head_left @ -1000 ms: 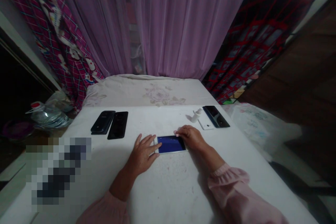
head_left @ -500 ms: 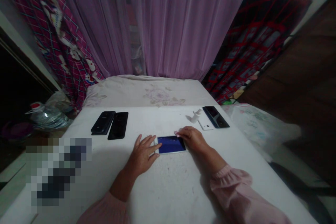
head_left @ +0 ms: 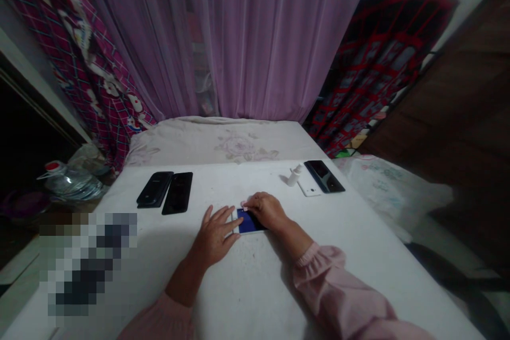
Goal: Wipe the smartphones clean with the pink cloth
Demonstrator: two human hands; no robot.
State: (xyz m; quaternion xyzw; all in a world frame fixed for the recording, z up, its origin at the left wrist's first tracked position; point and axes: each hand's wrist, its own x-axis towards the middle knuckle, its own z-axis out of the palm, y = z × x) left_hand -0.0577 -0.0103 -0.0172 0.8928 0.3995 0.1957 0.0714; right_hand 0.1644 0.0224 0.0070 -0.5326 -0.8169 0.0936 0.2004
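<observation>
A white smartphone (head_left: 246, 224) with a blue-lit screen lies flat and sideways on the white table. My left hand (head_left: 215, 234) grips its left end, index finger on the screen and thumb at the near edge. In my right hand (head_left: 268, 211), the fingertips pinch a small pale pink cloth or wad (head_left: 244, 205) against the screen near its far left corner. That hand covers the phone's right part. Beyond it stand a small white spray bottle (head_left: 295, 176) and a white phone (head_left: 309, 187) lying flat.
Dark phones lie at the left, one black (head_left: 177, 193) and another (head_left: 156, 189) overlapping a flat dark piece. A dark phone (head_left: 325, 176) lies at the far right of the table (head_left: 247, 287). A large clear water bottle (head_left: 71, 183) is left of the table. Purple curtains (head_left: 255, 37) hang behind.
My right hand has slid left across the screen with the pink wad, from the phone's right end towards its left. My left hand keeps its place on the phone. The view has shifted slightly.
</observation>
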